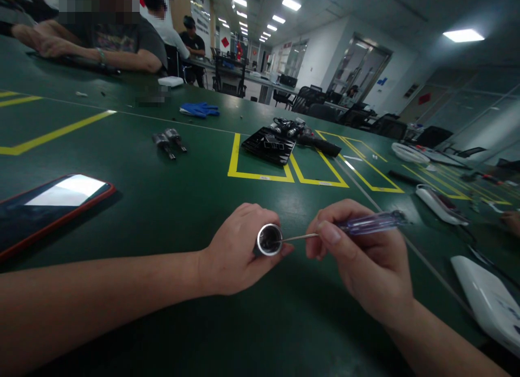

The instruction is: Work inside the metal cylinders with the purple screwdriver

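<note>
My left hand [239, 247] is wrapped round a metal tube [260, 249], its open round end turned toward me with a bright silver rim and a dark inside. In my right hand [361, 258] is a screwdriver [371, 223] with a clear purple handle, held between thumb and fingers. Its thin shaft points left, and the tip reaches into the mouth of the tube. Whether the tip touches anything inside cannot be made out. Both hands are above the green table [195, 323].
A phone [52, 203] lies at left, small dark metal parts [168, 141] and a blue glove [200, 110] beyond. A black tray [268, 145] and black cylinder [319, 144] lie by yellow tape outlines. White devices [487, 296] stand at right. A person [114, 46] sits across.
</note>
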Demonstrator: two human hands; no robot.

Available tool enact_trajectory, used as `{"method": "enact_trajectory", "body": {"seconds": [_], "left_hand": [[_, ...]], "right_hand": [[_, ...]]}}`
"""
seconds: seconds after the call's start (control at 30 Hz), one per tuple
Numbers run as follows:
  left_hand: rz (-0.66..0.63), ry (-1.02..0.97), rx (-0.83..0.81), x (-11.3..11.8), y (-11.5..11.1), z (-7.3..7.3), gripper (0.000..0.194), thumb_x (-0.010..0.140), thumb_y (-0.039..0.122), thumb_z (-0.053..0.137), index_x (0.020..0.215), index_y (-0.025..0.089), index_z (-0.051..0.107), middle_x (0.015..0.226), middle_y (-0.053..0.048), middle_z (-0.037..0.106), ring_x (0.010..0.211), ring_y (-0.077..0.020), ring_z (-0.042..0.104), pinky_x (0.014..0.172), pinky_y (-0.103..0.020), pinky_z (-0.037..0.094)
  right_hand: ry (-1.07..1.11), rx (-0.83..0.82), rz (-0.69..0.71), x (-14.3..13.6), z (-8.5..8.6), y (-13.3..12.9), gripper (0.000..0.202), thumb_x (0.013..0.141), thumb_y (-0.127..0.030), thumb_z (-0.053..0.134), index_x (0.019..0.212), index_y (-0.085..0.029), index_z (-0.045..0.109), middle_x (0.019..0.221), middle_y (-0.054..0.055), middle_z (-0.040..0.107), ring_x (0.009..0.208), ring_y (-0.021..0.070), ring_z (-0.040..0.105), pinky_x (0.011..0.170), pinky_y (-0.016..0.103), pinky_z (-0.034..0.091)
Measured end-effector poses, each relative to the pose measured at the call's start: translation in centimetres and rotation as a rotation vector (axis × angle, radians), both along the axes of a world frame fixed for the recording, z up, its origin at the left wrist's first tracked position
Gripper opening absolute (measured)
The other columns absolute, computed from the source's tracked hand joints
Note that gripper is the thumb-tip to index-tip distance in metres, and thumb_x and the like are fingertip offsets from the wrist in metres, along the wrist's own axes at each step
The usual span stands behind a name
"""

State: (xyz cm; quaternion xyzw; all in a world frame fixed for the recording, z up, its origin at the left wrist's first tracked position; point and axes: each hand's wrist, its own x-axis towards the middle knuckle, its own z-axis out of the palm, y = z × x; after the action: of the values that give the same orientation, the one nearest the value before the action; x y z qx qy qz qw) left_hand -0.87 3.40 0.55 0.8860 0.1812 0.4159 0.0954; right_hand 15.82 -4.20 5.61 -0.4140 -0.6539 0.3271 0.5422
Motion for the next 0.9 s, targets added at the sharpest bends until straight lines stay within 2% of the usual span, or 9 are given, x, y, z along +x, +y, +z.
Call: {"method": "enact_trajectory", "body": {"seconds": [0.13, 0.33, 0.47, 0.63, 0.8, 0.9], "left_hand": [[-0.007, 0.015, -0.026, 0.0, -0.1, 0.1, 0.017, 0.08, 0.029, 0.054, 0.082, 0.017, 0.043, 0.071, 0.0, 0.053, 0.063, -0.0138, 0.048, 0.06, -0.028, 0.039], [-0.029, -0.036, -0.078, -0.1, -0.1, -0.1, 0.014, 0.079, 0.028, 0.05, 0.084, 0.017, 0.045, 0.073, -0.001, 0.054, 0.064, -0.0152, 0.049, 0.061, -0.03, 0.039], [-0.047, 0.015, -0.086, -0.2, 0.1, -0.7, 0.015, 0.078, 0.028, 0.049, 0.086, 0.017, 0.045, 0.074, -0.001, 0.054, 0.065, -0.0156, 0.049, 0.062, -0.03, 0.039], [-0.036, 0.05, -0.089, -0.2, 0.3, -0.8, 0.016, 0.078, 0.028, 0.049, 0.088, 0.017, 0.043, 0.076, -0.002, 0.054, 0.069, -0.0166, 0.048, 0.064, -0.032, 0.038], [-0.059, 0.019, -0.075, -0.2, 0.0, 0.1, 0.015, 0.083, 0.032, 0.042, 0.083, 0.017, 0.042, 0.073, -0.001, 0.053, 0.066, -0.0155, 0.048, 0.062, -0.03, 0.038], [-0.068, 0.003, -0.05, -0.2, -0.1, 0.3, 0.015, 0.083, 0.031, 0.044, 0.082, 0.016, 0.043, 0.071, -0.001, 0.052, 0.064, -0.0145, 0.047, 0.06, -0.029, 0.037]], "right_hand": [[-0.032, 0.01, 0.03, -0.1, 0.2, 0.1, 0.006, 0.085, -0.019, 0.051, 0.08, -0.017, 0.054, 0.065, -0.002, 0.054, 0.059, 0.0096, 0.053, 0.053, 0.022, 0.042], [-0.383, 0.168, 0.052, -1.0, 2.1, 0.2, 0.003, 0.082, -0.015, 0.053, 0.079, -0.016, 0.053, 0.067, -0.003, 0.053, 0.058, 0.006, 0.05, 0.053, 0.019, 0.04], [-0.592, 0.254, 0.086, -1.7, 3.3, 0.5, 0.006, 0.079, -0.012, 0.055, 0.076, -0.015, 0.051, 0.062, -0.005, 0.049, 0.055, 0.0042, 0.044, 0.052, 0.018, 0.037], [-0.678, 0.275, 0.143, -1.8, 3.9, 0.2, 0.014, 0.073, -0.004, 0.057, 0.081, -0.014, 0.052, 0.067, -0.006, 0.051, 0.056, 0.0029, 0.044, 0.053, 0.016, 0.036], [-0.729, 0.249, 0.151, -1.5, 4.2, -0.9, 0.004, 0.078, -0.012, 0.055, 0.078, -0.014, 0.051, 0.064, -0.002, 0.053, 0.056, 0.0067, 0.046, 0.053, 0.021, 0.037], [-0.723, 0.254, 0.15, -1.2, 4.2, -1.2, 0.003, 0.078, -0.011, 0.054, 0.079, -0.014, 0.052, 0.065, -0.001, 0.055, 0.057, 0.0073, 0.047, 0.053, 0.021, 0.039]]}}
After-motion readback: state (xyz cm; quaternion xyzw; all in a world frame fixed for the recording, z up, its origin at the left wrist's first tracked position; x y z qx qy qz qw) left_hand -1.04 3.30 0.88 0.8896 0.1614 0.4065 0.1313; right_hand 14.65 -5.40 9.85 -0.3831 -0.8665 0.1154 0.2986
